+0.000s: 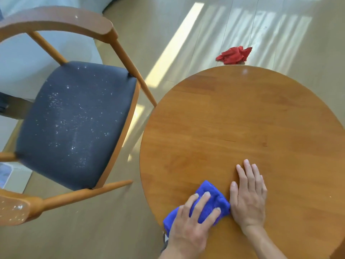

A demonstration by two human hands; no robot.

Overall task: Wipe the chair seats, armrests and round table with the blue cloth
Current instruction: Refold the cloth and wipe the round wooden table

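A round wooden table [242,118] fills the right half of the view. The bunched blue cloth [210,191] lies at the table's near left edge. My left hand [192,221] lies on top of the cloth with its fingers spread and bent over it. My right hand [249,195] rests flat on the tabletop just right of the cloth, fingers straight. To the left stands a wooden chair with a dark seat [74,124] speckled with white crumbs. Its near armrest [15,210] also carries white specks, and its curved backrest [56,19] is at the top left.
A crumpled red cloth [234,55] lies on the wooden floor beyond the table's far edge. Sunlight stripes cross the floor [186,34]. A pale rug or mat [22,58] lies under and behind the chair at left.
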